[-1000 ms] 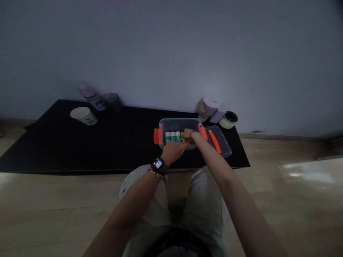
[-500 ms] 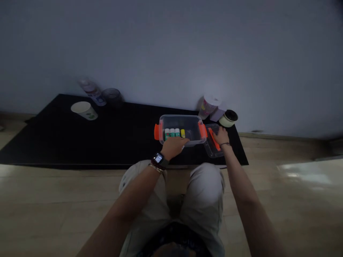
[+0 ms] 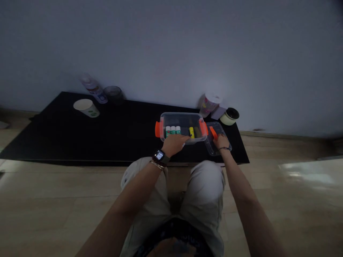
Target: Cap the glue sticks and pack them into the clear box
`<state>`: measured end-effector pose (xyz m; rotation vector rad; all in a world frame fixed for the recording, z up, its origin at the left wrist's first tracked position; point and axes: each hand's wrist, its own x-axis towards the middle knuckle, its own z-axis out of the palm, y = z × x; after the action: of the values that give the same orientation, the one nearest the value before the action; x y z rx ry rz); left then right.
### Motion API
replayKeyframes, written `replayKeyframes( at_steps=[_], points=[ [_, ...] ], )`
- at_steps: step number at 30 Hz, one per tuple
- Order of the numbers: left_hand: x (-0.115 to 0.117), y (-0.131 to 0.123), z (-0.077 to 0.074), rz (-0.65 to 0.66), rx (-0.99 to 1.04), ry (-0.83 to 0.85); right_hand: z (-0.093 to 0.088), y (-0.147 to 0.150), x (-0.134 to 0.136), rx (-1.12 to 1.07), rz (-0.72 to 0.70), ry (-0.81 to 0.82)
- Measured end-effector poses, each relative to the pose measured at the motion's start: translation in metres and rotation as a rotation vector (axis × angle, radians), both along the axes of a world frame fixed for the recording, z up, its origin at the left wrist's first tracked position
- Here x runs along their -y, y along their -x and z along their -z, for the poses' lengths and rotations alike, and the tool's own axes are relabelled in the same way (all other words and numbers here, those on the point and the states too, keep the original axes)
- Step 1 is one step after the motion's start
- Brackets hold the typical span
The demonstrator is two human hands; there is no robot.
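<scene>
A clear plastic box (image 3: 184, 117) with orange latches stands on a black mat (image 3: 115, 132). Inside it stand three green-and-white glue sticks (image 3: 173, 130) in a row and a yellow stick (image 3: 191, 132) lies apart from them to the right. My left hand (image 3: 174, 143), with a watch on the wrist, grips the box's near edge. My right hand (image 3: 220, 141) rests with curled fingers on the clear lid (image 3: 218, 131) with an orange handle, which lies just right of the box.
A paper cup (image 3: 86, 106), a bottle (image 3: 92, 87) and a dark cup (image 3: 113, 92) stand at the mat's back left. A white-lidded cup (image 3: 209, 104), a small purple box (image 3: 219, 111) and a tape roll (image 3: 229, 116) stand at the back right by the wall. My knees are below.
My right hand left the box and moved right onto the lid. The yellow stick now lies apart from the three glue sticks. My left hand stayed on the box.
</scene>
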<state>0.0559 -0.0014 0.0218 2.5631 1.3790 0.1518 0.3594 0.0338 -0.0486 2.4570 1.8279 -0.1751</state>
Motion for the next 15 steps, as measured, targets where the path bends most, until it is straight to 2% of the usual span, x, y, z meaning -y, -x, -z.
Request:
replayKeyframes(
  at_steps=[5,10,13,15],
  points=[
    [0.000,0.000,0.002,0.005,0.018,-0.009,-0.005,-0.027,-0.003,-0.165,0.099,-0.028],
    [-0.001,0.000,0.004,0.011,0.029,-0.006,-0.032,-0.052,-0.003,-0.280,0.151,-0.205],
    [-0.001,0.001,0.003,0.006,0.026,0.010,-0.057,-0.053,-0.003,-0.324,0.083,-0.321],
    [0.000,0.001,0.003,0.009,0.034,0.018,-0.073,-0.046,-0.004,-0.331,-0.025,-0.408]
  ],
)
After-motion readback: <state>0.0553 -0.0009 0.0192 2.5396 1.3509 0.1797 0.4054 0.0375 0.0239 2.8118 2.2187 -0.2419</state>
